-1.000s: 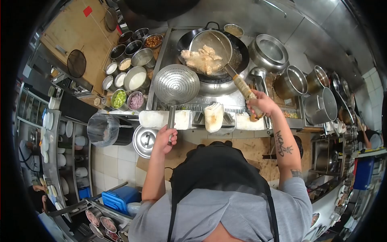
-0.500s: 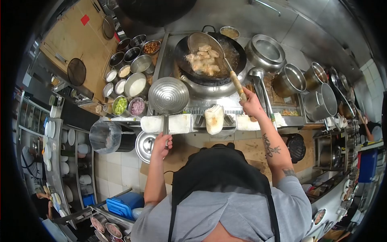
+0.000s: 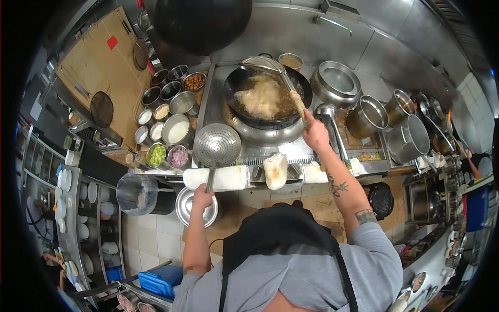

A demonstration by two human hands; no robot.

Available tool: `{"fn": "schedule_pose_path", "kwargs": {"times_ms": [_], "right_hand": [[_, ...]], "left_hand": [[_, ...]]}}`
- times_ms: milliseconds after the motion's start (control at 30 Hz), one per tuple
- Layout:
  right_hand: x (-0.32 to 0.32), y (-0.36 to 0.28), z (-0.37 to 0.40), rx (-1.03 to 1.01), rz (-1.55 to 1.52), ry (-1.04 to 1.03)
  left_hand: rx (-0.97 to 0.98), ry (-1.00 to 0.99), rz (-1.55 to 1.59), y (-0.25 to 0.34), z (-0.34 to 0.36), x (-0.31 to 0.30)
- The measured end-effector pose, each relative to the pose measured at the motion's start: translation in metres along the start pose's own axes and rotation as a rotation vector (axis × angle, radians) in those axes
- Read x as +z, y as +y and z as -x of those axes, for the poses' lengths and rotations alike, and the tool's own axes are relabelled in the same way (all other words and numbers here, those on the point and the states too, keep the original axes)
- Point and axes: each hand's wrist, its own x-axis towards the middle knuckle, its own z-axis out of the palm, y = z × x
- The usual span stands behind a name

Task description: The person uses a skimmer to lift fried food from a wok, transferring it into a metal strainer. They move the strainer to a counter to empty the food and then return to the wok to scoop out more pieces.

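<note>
My right hand [image 3: 316, 132] is closed round the wooden handle of a wire strainer [image 3: 262, 64]. The strainer's head is tipped up over the far side of a black wok [image 3: 232, 99]. Inside the wok, pale pieces of food [image 3: 260, 98] sit in brown oil under thick foam, so their outlines are blurred. My left hand [image 3: 203, 197] grips the handle of a perforated metal skimmer [image 3: 217, 145]. The skimmer's round head is held level over the stove's front left, left of the wok, with nothing in it.
Metal bowls of ingredients, including chopped greens [image 3: 156, 154] and chopped onion [image 3: 179, 157], stand left of the stove. Folded towels [image 3: 231, 178] line the front edge. A ladle [image 3: 332, 119] and several pots [image 3: 367, 115] are at the right. Another black wok [image 3: 202, 23] hangs at the back.
The strainer has tipped up towards the back of the wok. The pieces that lay in it are now in the oil, which foams strongly. My left hand still grips the skimmer.
</note>
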Motion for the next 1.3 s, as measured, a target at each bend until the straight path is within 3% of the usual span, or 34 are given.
{"fn": "schedule_pose_path", "kwargs": {"times_ms": [100,133,233,367,433,567,667,700,733,833,867,1067,1300], "right_hand": [[0.009,-0.013,-0.004,0.052,0.041,-0.035],[0.018,-0.014,-0.006,0.056,0.044,-0.05],[0.028,-0.044,0.013,0.068,-0.002,-0.108],[0.069,-0.093,0.051,-0.042,-0.208,-0.194],[0.046,-0.135,0.072,0.006,-0.394,-0.388],[0.096,-0.147,0.105,-0.196,-0.515,-0.501],[0.08,-0.145,0.122,-0.244,-0.6,-0.686],[0.082,-0.136,0.127,-0.239,-0.598,-0.665],[0.087,-0.124,0.131,-0.234,-0.594,-0.642],[0.062,-0.084,0.14,-0.096,-0.595,-0.657],[0.063,-0.065,0.149,-0.07,-0.583,-0.624],[0.042,0.025,0.211,0.238,-0.667,-0.555],[0.008,0.099,0.276,0.583,-0.802,-0.5]], "left_hand": [[0.353,0.256,-0.257,0.005,-0.01,0.011],[0.378,0.162,-0.154,0.032,0.0,0.01],[0.282,-0.185,0.192,0.095,0.013,0.02],[0.086,-0.371,0.484,0.15,0.006,0.03],[-0.026,-0.436,0.681,0.167,0.0,0.028],[-0.009,-0.426,0.54,0.173,-0.007,0.016],[0.416,-0.207,0.077,0.098,-0.046,0.035],[0.582,-0.123,-0.081,0.088,-0.05,0.037],[0.176,-0.296,0.11,0.135,-0.014,0.015],[0.177,-0.334,0.199,0.102,-0.032,-0.005],[0.282,-0.319,0.138,0.073,-0.05,-0.013],[0.08,-0.45,0.104,0.099,-0.041,-0.055],[0.097,-0.349,-0.089,0.12,-0.045,-0.037]]}}
